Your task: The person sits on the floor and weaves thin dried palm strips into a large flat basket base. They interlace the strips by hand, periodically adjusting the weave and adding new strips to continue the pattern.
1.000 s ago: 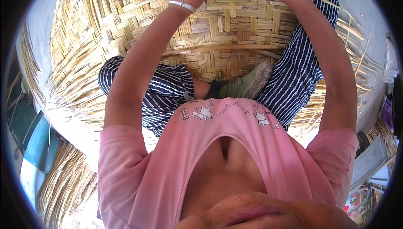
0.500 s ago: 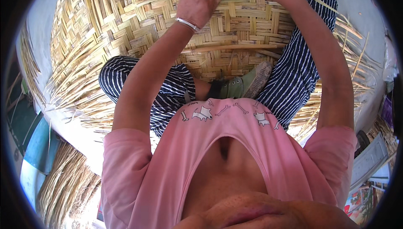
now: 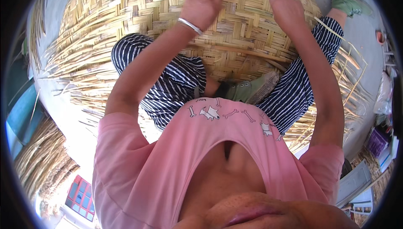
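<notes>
A large woven mat [image 3: 235,27] of pale yellow, split reed-like strips spreads in front of me, bulging upward over and between my legs. My left hand [image 3: 203,8], with a silver bangle at the wrist, is over the mat's far middle part. Motion smears its fingers, so what they do is hidden. To its right, my right hand [image 3: 289,10] is over the weave with its fingers curled in. Anything between those fingers is too small to make out. The two hands are apart.
Loose strip ends [image 3: 96,86] fan out from the mat at left, and more stick out at right. A green shoe [image 3: 252,89] is on my folded leg, against the mat's near edge. At lower left lies a reed bundle [image 3: 40,153]; a purple container [image 3: 377,143] stands far right.
My right hand has come nearer and to the right over the mat. My left hand has shifted slightly nearer and is now blurred. The whole view has also shifted a little.
</notes>
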Tool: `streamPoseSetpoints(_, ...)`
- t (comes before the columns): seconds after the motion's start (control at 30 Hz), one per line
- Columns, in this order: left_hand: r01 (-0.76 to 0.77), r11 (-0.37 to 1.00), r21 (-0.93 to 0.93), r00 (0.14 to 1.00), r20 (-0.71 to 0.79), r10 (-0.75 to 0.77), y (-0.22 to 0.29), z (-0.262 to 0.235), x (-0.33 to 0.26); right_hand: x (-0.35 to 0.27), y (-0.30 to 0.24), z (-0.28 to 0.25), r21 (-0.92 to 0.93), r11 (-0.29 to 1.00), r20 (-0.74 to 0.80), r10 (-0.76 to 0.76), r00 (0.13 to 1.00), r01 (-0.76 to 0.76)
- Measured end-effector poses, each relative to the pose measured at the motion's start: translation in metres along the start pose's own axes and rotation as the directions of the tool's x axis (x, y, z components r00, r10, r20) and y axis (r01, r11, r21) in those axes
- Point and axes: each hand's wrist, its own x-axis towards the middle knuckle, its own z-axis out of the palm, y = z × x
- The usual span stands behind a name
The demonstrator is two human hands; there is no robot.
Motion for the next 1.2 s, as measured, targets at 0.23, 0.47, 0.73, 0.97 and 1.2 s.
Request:
streamPoseSetpoints(0.23,0.622,0.775,-0.113,0.766,0.29,-0.573,-0.103,-0.041,-0.003,0.061,-0.085,0.002,0.361,0.91,-0.189,-0.143,0.972,0.204)
streamPoseSetpoints(0.47,0.631,0.53,-0.567,0.774,0.409,-0.484,-0.131,-0.01,-0.012,0.12,-0.132,-0.023,0.576,0.813,0.002,-0.099,0.995,0.08)
streamPoseSetpoints(0.73,0.635,0.102,-0.766,0.714,0.531,-0.456,-0.146,0.006,0.021,0.13,-0.126,-0.033,0.806,0.56,0.249,-0.025,0.968,-0.193)
streamPoseSetpoints(0.97,0.647,0.495,-0.58,0.75,0.365,-0.552,-0.132,0.01,0.05,0.127,-0.123,-0.013,0.825,0.565,0.023,0.004,1.0,-0.021)
streamPoseSetpoints(1.2,0.695,0.205,-0.689,0.677,0.531,-0.51,-0.14,0.013,0.052,0.116,-0.13,-0.012,0.668,0.699,-0.25,-0.11,0.962,0.253)
